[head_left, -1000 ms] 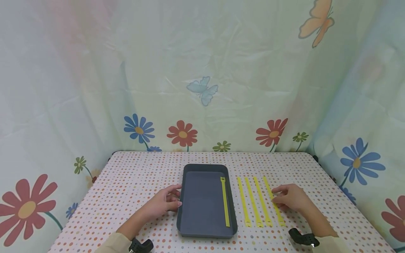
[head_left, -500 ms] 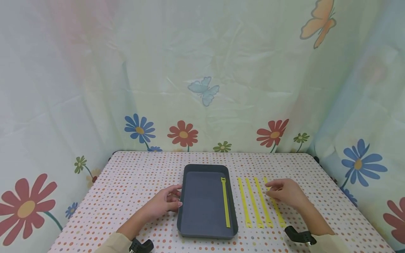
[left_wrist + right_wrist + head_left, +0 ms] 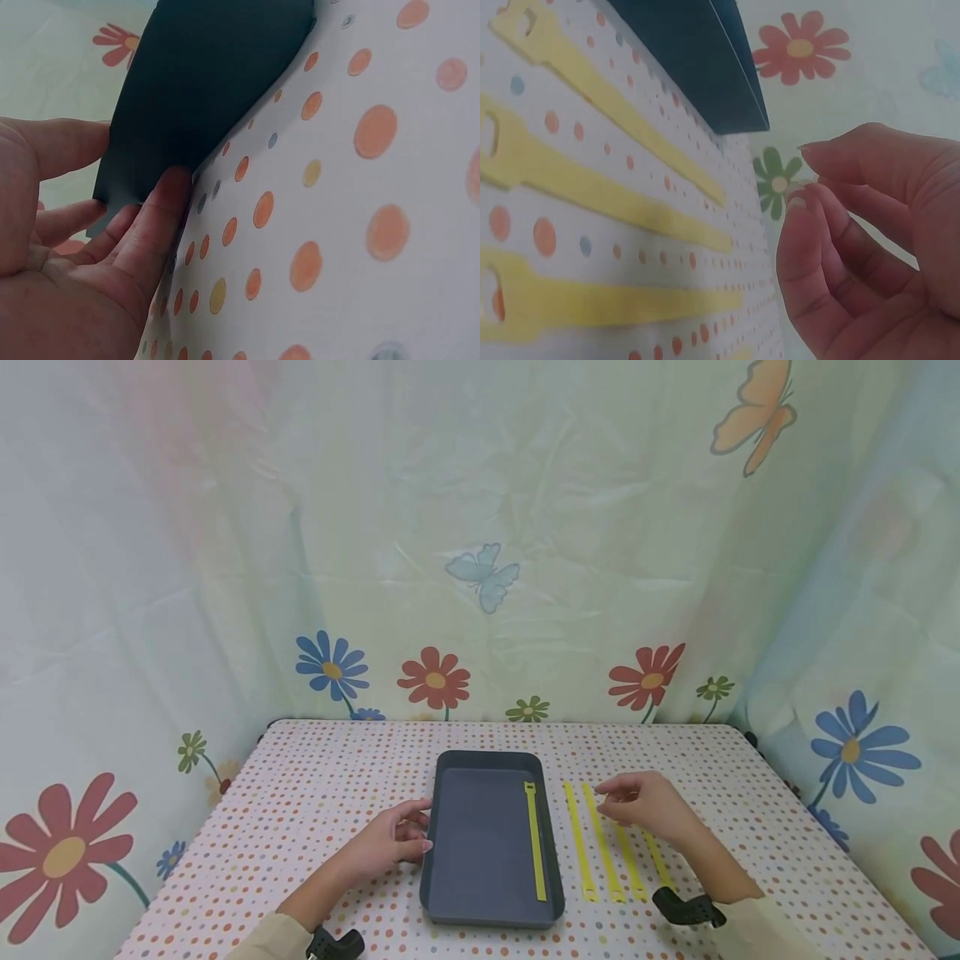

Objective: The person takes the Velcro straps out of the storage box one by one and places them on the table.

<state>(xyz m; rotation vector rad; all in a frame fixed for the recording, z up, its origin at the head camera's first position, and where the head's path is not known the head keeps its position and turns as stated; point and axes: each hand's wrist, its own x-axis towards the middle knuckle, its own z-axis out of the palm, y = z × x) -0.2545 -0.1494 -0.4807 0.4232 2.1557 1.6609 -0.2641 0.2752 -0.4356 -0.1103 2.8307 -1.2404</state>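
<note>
My left hand [image 3: 392, 841] touches the outer left side of a dark grey tray [image 3: 427, 868]; in the left wrist view its fingertips [image 3: 174, 184] rest against the tray wall [image 3: 202, 67]. One yellow cable strap [image 3: 536, 843] with a slotted end lies along the right inside of the tray. Several more yellow straps [image 3: 576, 843] lie side by side on the table, right of the tray. Over them hovers my right hand [image 3: 645, 806], fingers loosely bent and nothing between them. In the right wrist view its fingers [image 3: 799, 240] are clear of the straps [image 3: 622, 191].
A white tablecloth with coloured dots [image 3: 345, 760] covers the table. Behind it and at both sides hangs a pale curtain [image 3: 585, 568] printed with flowers and butterflies. Black camera straps [image 3: 686, 908] sit at both wrists.
My right hand has moved left and slightly away from me, from the rightmost strap to above the middle straps. My left hand and the tray have stayed put.
</note>
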